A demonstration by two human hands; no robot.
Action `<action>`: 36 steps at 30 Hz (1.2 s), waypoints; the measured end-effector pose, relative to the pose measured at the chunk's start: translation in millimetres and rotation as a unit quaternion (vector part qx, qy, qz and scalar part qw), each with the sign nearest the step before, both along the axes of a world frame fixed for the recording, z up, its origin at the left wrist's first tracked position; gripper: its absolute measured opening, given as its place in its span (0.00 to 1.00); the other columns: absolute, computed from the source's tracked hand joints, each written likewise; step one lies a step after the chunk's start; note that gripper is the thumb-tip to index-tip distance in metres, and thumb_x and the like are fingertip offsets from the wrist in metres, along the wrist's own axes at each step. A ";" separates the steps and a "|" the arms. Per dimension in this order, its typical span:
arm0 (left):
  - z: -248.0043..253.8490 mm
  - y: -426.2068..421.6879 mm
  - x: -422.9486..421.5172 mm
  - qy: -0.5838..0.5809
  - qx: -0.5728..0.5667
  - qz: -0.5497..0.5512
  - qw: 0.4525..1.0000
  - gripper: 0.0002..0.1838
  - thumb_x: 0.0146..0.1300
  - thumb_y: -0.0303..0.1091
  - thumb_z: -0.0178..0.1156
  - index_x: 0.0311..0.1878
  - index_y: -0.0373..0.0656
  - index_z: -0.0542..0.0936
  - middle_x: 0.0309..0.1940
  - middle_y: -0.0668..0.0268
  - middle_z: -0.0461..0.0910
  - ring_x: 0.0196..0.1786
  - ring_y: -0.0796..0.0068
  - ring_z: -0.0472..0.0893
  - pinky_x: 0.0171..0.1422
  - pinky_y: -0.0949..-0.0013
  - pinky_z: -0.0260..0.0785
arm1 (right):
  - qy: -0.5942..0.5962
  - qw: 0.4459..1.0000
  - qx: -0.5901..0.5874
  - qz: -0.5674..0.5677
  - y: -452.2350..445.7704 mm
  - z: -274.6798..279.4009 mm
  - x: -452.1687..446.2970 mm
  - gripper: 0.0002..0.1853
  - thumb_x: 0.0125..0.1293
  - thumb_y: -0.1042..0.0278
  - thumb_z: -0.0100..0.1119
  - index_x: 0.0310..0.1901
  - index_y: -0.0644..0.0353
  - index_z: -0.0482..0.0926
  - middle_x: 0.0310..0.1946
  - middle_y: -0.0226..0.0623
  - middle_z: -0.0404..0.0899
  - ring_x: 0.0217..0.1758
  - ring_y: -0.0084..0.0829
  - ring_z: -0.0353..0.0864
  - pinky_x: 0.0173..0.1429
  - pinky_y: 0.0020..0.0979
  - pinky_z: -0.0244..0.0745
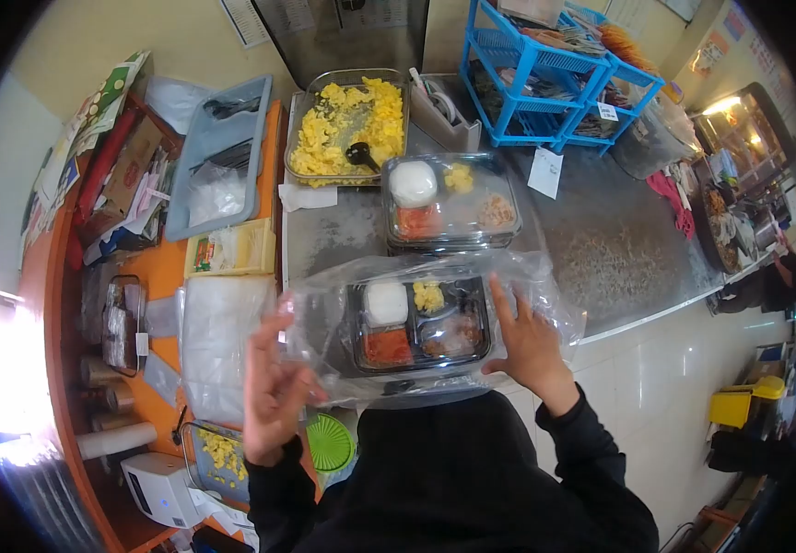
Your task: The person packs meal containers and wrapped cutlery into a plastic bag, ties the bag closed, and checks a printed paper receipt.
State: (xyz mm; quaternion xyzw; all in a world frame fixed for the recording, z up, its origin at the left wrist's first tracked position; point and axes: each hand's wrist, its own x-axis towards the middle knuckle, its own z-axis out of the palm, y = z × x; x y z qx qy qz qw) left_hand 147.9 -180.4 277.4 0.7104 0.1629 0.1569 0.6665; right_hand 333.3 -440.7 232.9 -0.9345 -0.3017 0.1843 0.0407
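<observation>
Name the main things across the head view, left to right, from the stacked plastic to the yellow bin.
Stacked plastic, left hand, meal tray, right hand, yellow bin.

The tray is black, its egg yellow, the rack blue.

Stacked boxes on grey counter

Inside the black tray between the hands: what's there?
Black tray: white mound, yellow egg-like pieces, reddish food and brownish food, the last hazy under glare. Whatever lies beneath the food is covered.
</observation>
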 end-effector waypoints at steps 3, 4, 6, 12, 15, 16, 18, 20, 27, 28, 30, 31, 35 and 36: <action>44.3 2.3 7.2 0.078 0.266 0.011 0.961 0.29 0.58 0.17 0.54 0.65 0.38 0.67 0.62 0.52 0.69 0.37 0.72 0.80 0.39 0.71 0.74 | -0.014 0.992 0.064 0.107 1.3 42.4 -0.7 0.66 0.42 0.58 0.79 0.76 0.47 0.38 0.70 0.56 0.57 0.64 0.56 0.68 0.62 0.45 0.71; 61.5 1.0 9.2 0.113 0.374 0.002 0.921 0.27 0.58 0.18 0.55 0.64 0.38 0.69 0.59 0.52 0.72 0.40 0.69 0.80 0.43 0.67 0.75 | 0.021 0.987 0.094 0.129 -0.6 55.6 0.1 0.62 0.44 0.58 0.79 0.75 0.49 0.43 0.67 0.56 0.61 0.62 0.54 0.71 0.60 0.42 0.73; 92.7 -5.2 13.0 0.099 0.527 0.051 0.842 0.24 0.59 0.24 0.59 0.61 0.35 0.72 0.53 0.52 0.76 0.44 0.63 0.80 0.48 0.63 0.74 | 0.088 0.969 0.152 0.173 -4.8 83.0 3.7 0.55 0.48 0.58 0.77 0.74 0.53 0.51 0.61 0.55 0.70 0.57 0.49 0.77 0.57 0.38 0.76; 140.9 46.1 67.7 -0.063 0.340 -0.097 0.933 0.37 0.70 0.60 0.43 0.61 0.31 0.72 0.55 0.53 0.77 0.55 0.62 0.79 0.60 0.61 0.69 | 0.223 0.843 0.489 0.032 -21.7 147.5 115.7 0.30 0.67 0.43 0.56 0.59 0.62 0.76 0.41 0.37 0.83 0.44 0.28 0.82 0.47 0.27 0.77; 53.8 102.4 160.0 0.058 0.036 -0.209 0.976 0.36 0.74 0.59 0.37 0.63 0.33 0.70 0.57 0.54 0.76 0.59 0.63 0.77 0.66 0.62 0.65 | 0.202 0.829 0.508 -0.120 -10.9 46.5 214.4 0.42 0.63 0.26 0.47 0.60 0.62 0.74 0.48 0.40 0.80 0.52 0.30 0.78 0.54 0.33 0.74; 10.9 107.5 187.3 0.097 -0.042 -0.206 0.973 0.35 0.75 0.58 0.35 0.65 0.34 0.69 0.58 0.54 0.76 0.60 0.64 0.76 0.68 0.61 0.64 | 0.231 0.830 0.477 -0.174 -12.0 -0.4 235.6 0.46 0.61 0.23 0.47 0.63 0.62 0.71 0.53 0.43 0.77 0.56 0.33 0.76 0.58 0.35 0.72; -80.1 112.2 227.7 0.243 -0.190 -0.126 0.943 0.49 0.64 0.73 0.42 0.70 0.34 0.60 0.68 0.51 0.64 0.70 0.60 0.65 0.72 0.55 0.55 | 0.307 0.795 0.439 -0.283 -3.3 -71.5 250.8 0.52 0.58 0.20 0.46 0.66 0.63 0.66 0.61 0.47 0.72 0.63 0.39 0.72 0.64 0.40 0.67; -125.1 96.3 249.9 0.317 -0.252 -0.040 0.914 0.56 0.58 0.79 0.44 0.71 0.34 0.58 0.70 0.50 0.59 0.73 0.58 0.59 0.74 0.50 0.51 | 0.388 0.727 0.440 -0.356 7.5 -123.8 254.7 0.53 0.58 0.21 0.47 0.68 0.65 0.62 0.64 0.49 0.68 0.67 0.41 0.69 0.69 0.42 0.63; -163.8 64.7 274.4 0.207 -0.371 -0.192 0.885 0.51 0.58 0.77 0.47 0.72 0.42 0.60 0.67 0.53 0.66 0.69 0.56 0.66 0.71 0.44 0.55 | 0.501 0.603 0.549 -0.288 39.7 -135.4 230.1 0.41 0.62 0.32 0.54 0.61 0.64 0.69 0.53 0.44 0.78 0.50 0.34 0.82 0.54 0.35 0.80; -167.3 62.6 276.5 0.190 -0.403 -0.196 0.873 0.49 0.60 0.75 0.47 0.71 0.43 0.62 0.65 0.54 0.69 0.66 0.57 0.70 0.69 0.47 0.60 | 0.498 0.560 0.579 -0.320 43.7 -129.0 224.1 0.32 0.64 0.40 0.57 0.53 0.64 0.73 0.47 0.41 0.80 0.43 0.32 0.85 0.47 0.33 0.83; -168.5 54.9 280.2 0.163 -0.444 -0.172 0.864 0.44 0.62 0.71 0.48 0.69 0.44 0.65 0.62 0.55 0.73 0.62 0.59 0.75 0.66 0.53 0.67 | 0.534 0.542 0.569 -0.312 41.5 -130.4 223.2 0.31 0.63 0.41 0.56 0.53 0.63 0.74 0.47 0.42 0.80 0.45 0.33 0.84 0.50 0.34 0.82; -166.5 48.6 282.1 0.154 -0.452 -0.146 0.866 0.42 0.63 0.69 0.49 0.68 0.43 0.66 0.60 0.55 0.74 0.60 0.60 0.77 0.64 0.55 0.69 | 0.550 0.533 0.565 -0.306 41.0 -130.7 224.2 0.31 0.63 0.41 0.56 0.53 0.63 0.74 0.46 0.42 0.80 0.47 0.33 0.83 0.51 0.34 0.81; -159.2 43.4 284.1 0.132 -0.490 -0.139 0.850 0.37 0.66 0.63 0.51 0.67 0.42 0.67 0.59 0.55 0.75 0.58 0.60 0.78 0.62 0.58 0.72 | 0.537 0.504 0.584 -0.342 44.4 -127.2 220.7 0.30 0.61 0.43 0.57 0.52 0.64 0.75 0.44 0.44 0.80 0.44 0.35 0.84 0.50 0.36 0.81; -158.7 43.0 284.5 0.134 -0.498 -0.140 0.845 0.37 0.66 0.62 0.51 0.67 0.42 0.67 0.59 0.54 0.75 0.58 0.60 0.78 0.63 0.58 0.71 | 0.522 0.509 0.590 -0.346 45.2 -120.8 217.6 0.31 0.61 0.43 0.57 0.52 0.65 0.75 0.45 0.44 0.80 0.44 0.36 0.84 0.50 0.36 0.81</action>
